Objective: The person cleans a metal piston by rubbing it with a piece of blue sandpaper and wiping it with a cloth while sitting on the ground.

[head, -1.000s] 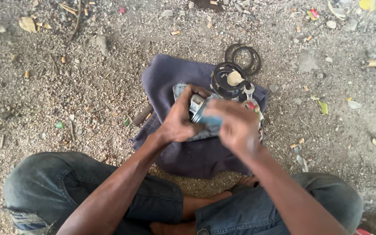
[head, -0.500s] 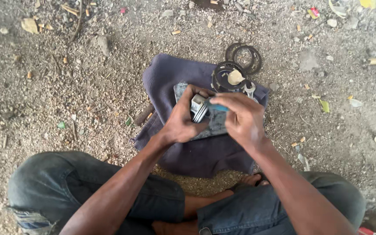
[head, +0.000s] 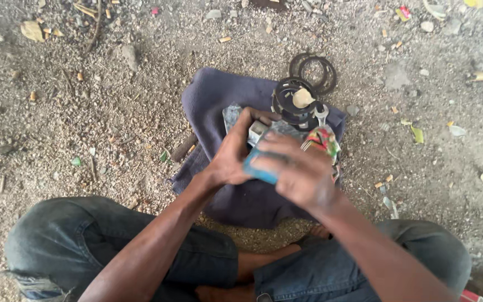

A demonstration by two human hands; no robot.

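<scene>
Head view, looking down on a seated person whose jeans-clad legs [head: 113, 246] frame the lower edge. A dark blue cloth [head: 213, 100] lies spread on the gravel ground [head: 85, 140] in front of the person. Both hands meet over the middle of this cloth. The left hand [head: 233, 151] is wrapped around a small grey metal part [head: 256, 131], of which only a pale corner shows above the fingers. The right hand [head: 303, 168], blurred, is closed on a blue tool handle [head: 258, 170] and lies just beside the left hand, touching it; the working end of the tool is hidden between the two hands. At the far edge of the cloth, just beyond the hands, rests a stack of black rubber rings [head: 292, 106] with a cream-coloured lump [head: 303, 98] on top. Two further black rings [head: 317, 70] lie on the ground, touching the cloth's far edge. A metal spanner [head: 321, 114] and a multicoloured item [head: 322, 140] sit by the right hand, partly covered by it. A short dark stick [head: 184, 148] lies on the ground against the cloth's left border.
</scene>
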